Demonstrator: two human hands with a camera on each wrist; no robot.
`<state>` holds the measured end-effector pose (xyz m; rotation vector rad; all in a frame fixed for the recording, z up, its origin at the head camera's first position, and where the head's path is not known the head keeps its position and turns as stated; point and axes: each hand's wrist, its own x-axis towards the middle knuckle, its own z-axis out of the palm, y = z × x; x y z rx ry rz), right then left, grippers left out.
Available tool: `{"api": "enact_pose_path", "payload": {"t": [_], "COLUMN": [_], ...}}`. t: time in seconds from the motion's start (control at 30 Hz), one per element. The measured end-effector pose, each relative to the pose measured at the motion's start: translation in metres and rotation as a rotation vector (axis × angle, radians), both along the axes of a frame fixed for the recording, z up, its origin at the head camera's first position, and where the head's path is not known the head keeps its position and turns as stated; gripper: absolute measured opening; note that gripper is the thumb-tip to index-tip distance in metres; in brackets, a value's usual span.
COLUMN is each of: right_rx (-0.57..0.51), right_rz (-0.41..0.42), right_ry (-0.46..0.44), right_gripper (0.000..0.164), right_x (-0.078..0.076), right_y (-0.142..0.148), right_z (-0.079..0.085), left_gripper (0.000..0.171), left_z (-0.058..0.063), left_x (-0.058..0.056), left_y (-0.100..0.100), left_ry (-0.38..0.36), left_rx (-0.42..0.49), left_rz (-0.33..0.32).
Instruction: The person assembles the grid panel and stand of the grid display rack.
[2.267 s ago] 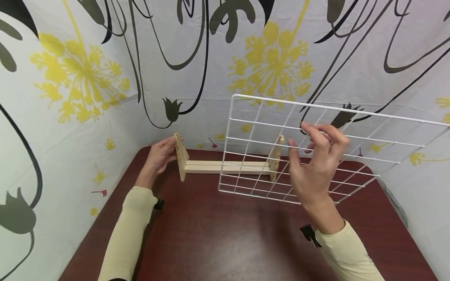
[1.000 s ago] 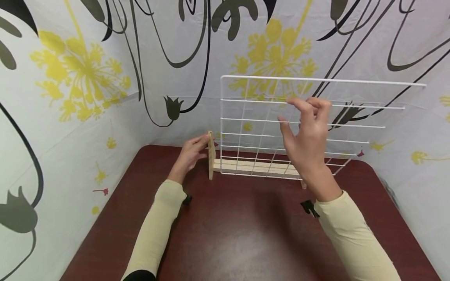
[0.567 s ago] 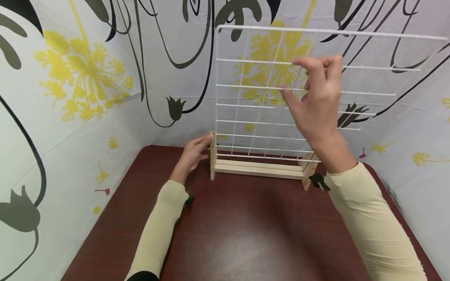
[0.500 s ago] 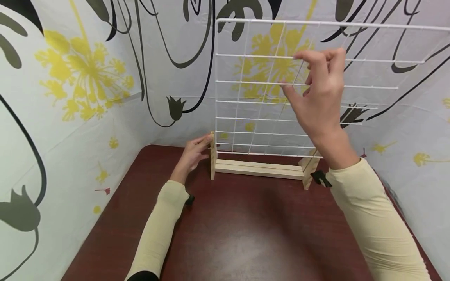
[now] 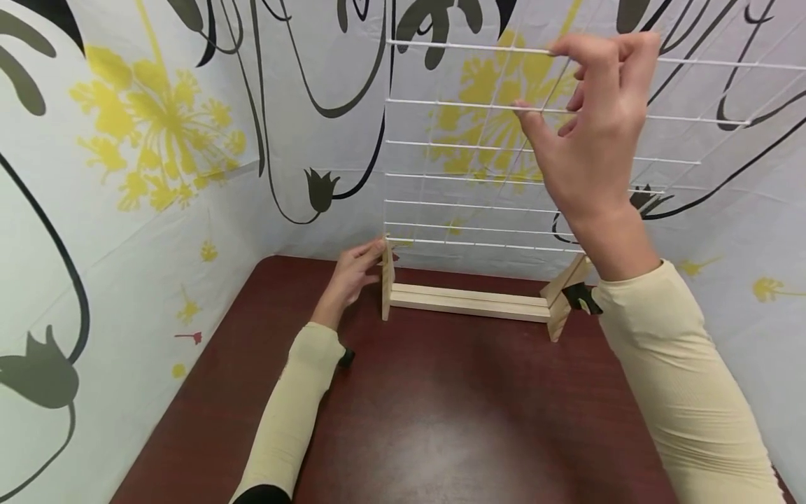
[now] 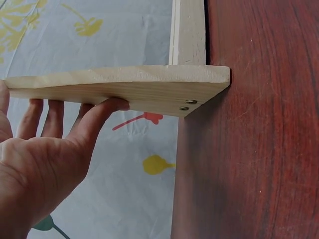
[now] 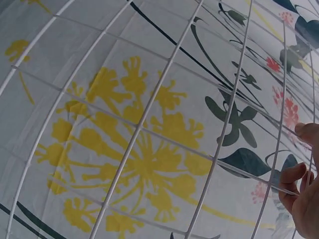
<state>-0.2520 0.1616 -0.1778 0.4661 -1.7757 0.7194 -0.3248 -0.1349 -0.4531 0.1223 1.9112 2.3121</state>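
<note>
A low wooden stand [image 5: 469, 306], two end boards joined by a crossbar, rests upright on the table. My left hand [image 5: 348, 281] holds its left end board near the top. In the left wrist view the thumb presses the outer face of that end board [image 6: 144, 92], where two screw heads [image 6: 187, 104] show low down. A white wire grid panel [image 5: 441, 103] is lifted above the stand, its upper part beyond the head view. My right hand [image 5: 607, 133] grips the grid's wires, fingers hooked on one and thumb at another. The grid's lower edge hovers about the end boards' tops; contact is unclear.
The dark red table [image 5: 428, 406] reaches back to a wall hanging [image 5: 208, 140] of grey cloth with yellow flowers. More of this cloth closes in both sides. A black strap piece [image 5: 582, 299] at the right wrist is close to the stand's right end board [image 5: 557, 308].
The right hand has raised the grid from in front of the stand to above it. The left hand earlier slid the stand to the right and has since stayed on its end board.
</note>
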Motion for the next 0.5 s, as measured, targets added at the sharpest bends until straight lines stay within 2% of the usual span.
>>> {"api": "enact_pose_path", "payload": {"t": [0.27, 0.5], "right_rx": [-0.060, -0.095], "right_rz": [0.000, -0.006], "right_ry": [0.029, 0.071], "right_gripper": [0.039, 0.039], "right_x": [-0.0065, -0.0085], "right_y": [0.0001, 0.0008], "right_z": [-0.0095, -0.0085], "left_gripper": [0.054, 0.056], "left_z": [-0.0025, -0.0014], "left_x": [0.0017, 0.0012], "left_y": [0.0013, 0.0005], "left_ry": [0.001, 0.004], "left_rx": [-0.023, -0.015], "left_rz": [0.024, 0.030]}}
